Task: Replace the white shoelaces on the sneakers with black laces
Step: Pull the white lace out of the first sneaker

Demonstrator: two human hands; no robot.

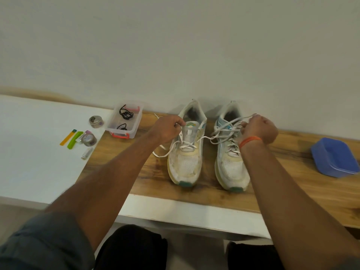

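Right hand pinches the white lace of the right sneaker, pulled up over its collar. Left hand, fingers curled, pinches the left sneaker tongue; its lace is loosened. Both sneakers sit side by side on the wooden board. Black laces lie in the clear plastic box, just left of the left hand. Blue dish is well right of the right hand.
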